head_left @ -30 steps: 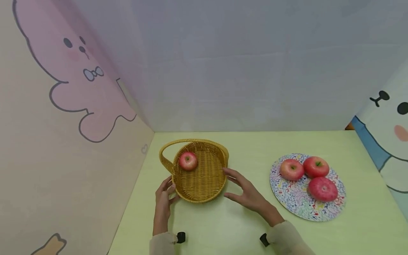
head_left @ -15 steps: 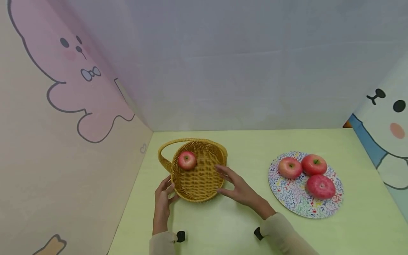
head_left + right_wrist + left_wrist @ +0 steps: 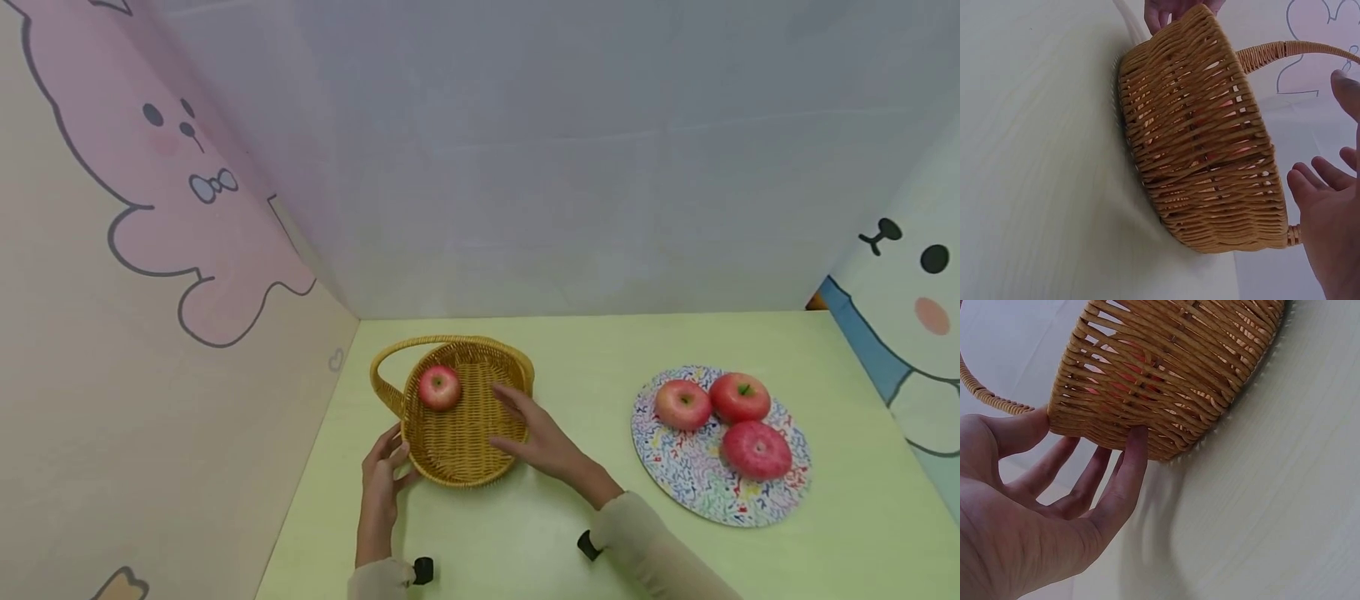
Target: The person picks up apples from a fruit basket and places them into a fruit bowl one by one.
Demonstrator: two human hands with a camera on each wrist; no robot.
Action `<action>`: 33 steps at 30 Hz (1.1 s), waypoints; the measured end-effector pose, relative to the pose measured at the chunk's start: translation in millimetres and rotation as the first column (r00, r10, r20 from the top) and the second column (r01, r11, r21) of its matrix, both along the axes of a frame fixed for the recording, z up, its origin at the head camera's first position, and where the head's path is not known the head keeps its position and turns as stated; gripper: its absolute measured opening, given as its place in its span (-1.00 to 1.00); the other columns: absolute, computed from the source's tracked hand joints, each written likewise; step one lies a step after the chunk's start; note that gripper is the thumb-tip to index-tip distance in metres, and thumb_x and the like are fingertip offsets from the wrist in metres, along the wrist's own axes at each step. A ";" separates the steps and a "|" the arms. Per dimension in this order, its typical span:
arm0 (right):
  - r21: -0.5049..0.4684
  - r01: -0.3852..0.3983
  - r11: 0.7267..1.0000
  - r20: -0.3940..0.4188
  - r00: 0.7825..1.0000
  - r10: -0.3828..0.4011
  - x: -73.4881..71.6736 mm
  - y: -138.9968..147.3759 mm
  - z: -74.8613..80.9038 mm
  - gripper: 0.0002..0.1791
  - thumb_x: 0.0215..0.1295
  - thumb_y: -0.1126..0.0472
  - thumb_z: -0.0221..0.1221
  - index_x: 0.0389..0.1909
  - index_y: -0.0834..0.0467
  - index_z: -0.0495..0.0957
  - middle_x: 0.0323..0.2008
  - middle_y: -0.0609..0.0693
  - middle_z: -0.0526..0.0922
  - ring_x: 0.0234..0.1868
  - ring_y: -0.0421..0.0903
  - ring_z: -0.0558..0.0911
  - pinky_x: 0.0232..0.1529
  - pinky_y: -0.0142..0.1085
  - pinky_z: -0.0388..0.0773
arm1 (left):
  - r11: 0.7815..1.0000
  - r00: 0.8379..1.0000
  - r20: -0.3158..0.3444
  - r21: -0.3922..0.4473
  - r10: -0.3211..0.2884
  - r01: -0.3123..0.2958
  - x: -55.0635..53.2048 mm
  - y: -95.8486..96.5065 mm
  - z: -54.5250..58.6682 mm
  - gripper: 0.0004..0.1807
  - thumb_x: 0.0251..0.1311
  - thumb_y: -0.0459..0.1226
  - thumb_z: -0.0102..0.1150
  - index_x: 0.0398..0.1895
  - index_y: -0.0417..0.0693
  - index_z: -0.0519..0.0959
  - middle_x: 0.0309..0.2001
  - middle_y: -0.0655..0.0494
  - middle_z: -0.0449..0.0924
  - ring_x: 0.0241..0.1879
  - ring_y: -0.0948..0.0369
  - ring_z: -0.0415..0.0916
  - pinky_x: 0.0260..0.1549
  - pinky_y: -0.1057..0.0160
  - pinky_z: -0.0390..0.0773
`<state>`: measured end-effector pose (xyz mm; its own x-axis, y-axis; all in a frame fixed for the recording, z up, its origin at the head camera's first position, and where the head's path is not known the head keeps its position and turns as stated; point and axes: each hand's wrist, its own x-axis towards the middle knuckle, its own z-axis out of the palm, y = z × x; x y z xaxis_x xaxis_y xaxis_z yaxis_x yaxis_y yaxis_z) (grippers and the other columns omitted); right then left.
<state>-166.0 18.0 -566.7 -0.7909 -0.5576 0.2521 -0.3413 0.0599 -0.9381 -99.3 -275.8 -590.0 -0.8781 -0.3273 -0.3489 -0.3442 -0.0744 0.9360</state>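
Observation:
A round wicker basket point(image 3: 465, 446) with a tall looped handle stands left of centre on the table. One red apple point(image 3: 439, 388) lies inside it near the left wall. My left hand point(image 3: 381, 479) holds the basket at its left front side, thumb on the rim and fingers against the outer weave, as the left wrist view shows of the hand point(image 3: 1047, 512). Over the right part of the basket hovers my right hand point(image 3: 546, 442), fingers spread and nothing in them. In the right wrist view this hand point(image 3: 1335, 212) is beside the rim, apart from the weave.
To the right lies a round, colourfully patterned plate point(image 3: 693, 475) bearing three apples: a pale red one point(image 3: 683, 405), a red one point(image 3: 740, 397) and a darker pink-red one point(image 3: 757, 451). Cartoon-printed walls point(image 3: 225, 267) enclose the pale yellow-green table point(image 3: 585, 358).
My right hand has moved left, from beside the basket's right rim to over its inside. My left hand stays at the basket. The view has shifted slightly.

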 end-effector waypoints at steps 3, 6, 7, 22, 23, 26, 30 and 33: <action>0.012 0.007 1.000 0.050 0.999 -0.007 -3.3 -5.1 -0.9 -0.09 0.41 0.16 0.35 0.64 0.17 0.07 0.62 0.22 0.19 0.63 0.14 0.22 0.54 0.03 0.25 | 1.000 1.000 0.000 0.002 0.005 -0.005 0.4 -0.9 -0.2 -0.46 0.51 -0.27 0.12 0.52 0.01 0.41 0.43 -0.21 0.41 0.14 0.08 0.60 -0.18 0.17 0.74; 0.027 0.015 1.000 0.085 0.996 -0.017 -9.3 -9.5 -1.3 -0.08 0.41 0.16 0.35 0.65 0.13 0.05 0.63 0.19 0.16 0.64 0.11 0.20 0.55 0.00 0.24 | 1.000 1.000 -0.006 -0.001 0.004 -0.004 -0.9 -1.8 -0.3 -0.47 0.51 -0.27 0.12 0.51 0.01 0.42 0.41 -0.22 0.42 0.10 0.11 0.61 -0.18 0.16 0.74; 0.028 0.018 0.999 0.090 0.996 -0.021 -11.8 -11.1 -1.2 -0.07 0.41 0.16 0.35 0.66 0.14 0.04 0.64 0.18 0.16 0.64 0.12 0.20 0.56 0.00 0.23 | 1.000 1.000 -0.005 0.003 0.005 -0.005 -1.7 -2.0 -0.2 -0.47 0.51 -0.27 0.13 0.51 0.01 0.42 0.41 -0.21 0.42 0.10 0.13 0.61 -0.18 0.16 0.74; 0.099 0.029 0.995 0.138 0.989 -0.043 -36.4 -44.6 5.1 -0.02 0.38 0.04 0.37 0.66 0.08 0.02 0.62 0.14 0.16 0.63 0.15 0.20 0.59 0.10 0.20 | 1.000 1.000 0.001 0.010 0.000 0.000 -2.4 -1.3 1.2 -0.46 0.52 -0.29 0.10 0.53 0.05 0.39 0.45 -0.18 0.41 0.15 0.12 0.55 -0.14 0.13 0.73; 0.105 0.029 0.994 0.140 0.989 -0.044 -37.6 -47.2 5.6 -0.01 0.38 0.04 0.38 0.66 0.08 0.02 0.62 0.15 0.16 0.63 0.17 0.21 0.58 0.11 0.20 | 1.000 1.000 -0.001 0.009 -0.001 0.001 -2.3 -0.9 1.1 -0.46 0.52 -0.29 0.09 0.53 0.05 0.40 0.45 -0.18 0.41 0.15 0.12 0.55 -0.14 0.13 0.73; 0.128 0.026 0.991 0.153 0.987 -0.045 -40.8 -54.2 5.3 0.01 0.37 0.04 0.39 0.67 0.08 0.00 0.63 0.18 0.14 0.62 0.22 0.21 0.57 0.13 0.22 | 1.000 1.000 -0.007 0.009 -0.003 0.003 -1.7 -1.3 0.5 -0.47 0.52 -0.29 0.10 0.52 0.05 0.40 0.45 -0.19 0.42 0.16 0.10 0.55 -0.13 0.11 0.73; 0.182 0.026 0.983 0.175 0.983 -0.058 -44.4 -61.9 4.1 0.05 0.36 -0.02 0.39 0.68 0.04 -0.04 0.65 0.12 0.10 0.62 0.21 0.20 0.55 0.14 0.26 | 1.000 1.000 -0.010 0.001 0.001 -0.001 -1.2 -1.9 -0.4 -0.48 0.52 -0.29 0.10 0.51 0.04 0.43 0.43 -0.20 0.43 0.17 0.06 0.55 -0.11 0.09 0.74; 0.231 0.027 0.973 0.164 0.984 -0.066 -47.3 -67.2 1.9 0.08 0.34 -0.07 0.39 0.69 0.06 -0.05 0.65 0.11 0.09 0.62 0.19 0.20 0.54 0.16 0.27 | 1.000 1.000 -0.009 0.006 0.010 -0.010 -0.4 -1.1 -0.5 -0.48 0.51 -0.29 0.10 0.50 0.03 0.44 0.42 -0.21 0.44 0.16 0.06 0.54 -0.12 0.08 0.74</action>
<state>-213.4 -49.2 -564.8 -0.8375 -0.5462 -0.0170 -0.1701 0.2902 -0.9417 -99.7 -276.9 -590.4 -0.8779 -0.3344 -0.3428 -0.3348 -0.0830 0.9386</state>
